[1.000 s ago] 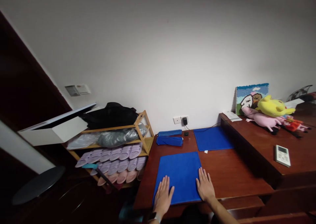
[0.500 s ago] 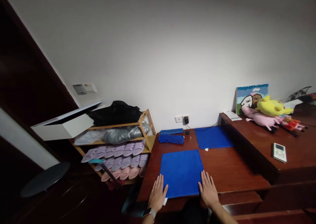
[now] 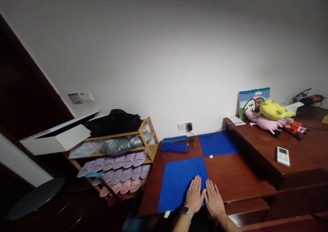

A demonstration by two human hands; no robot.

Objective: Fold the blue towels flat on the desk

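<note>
A blue cloth (image 3: 176,180) lies flat on the brown wooden table (image 3: 241,177), with a white tag at its near edge. My left hand (image 3: 194,195) rests flat on the cloth's right part, its fingers stretched out. Close beside it, at the cloth's right edge, my right hand (image 3: 214,198) lies flat too, touching the cloth's border and the table. Neither hand grips anything. Farther back is a second flat blue cloth (image 3: 217,144), and two folded blue cloths (image 3: 174,147) lie near the wall at the back left.
On the left a wooden rack (image 3: 151,153) holds rows of slippers (image 3: 119,161), a black bag (image 3: 115,122) and a white box (image 3: 58,140). The raised desk (image 3: 258,150) at right carries plush toys (image 3: 274,110) and a white handheld device (image 3: 283,156). A plugged-in adapter (image 3: 189,126) trails a cable.
My left hand has moved right from the cloth's left edge to beside my right hand. My right hand stays near the right edge. The view has shifted slightly.
</note>
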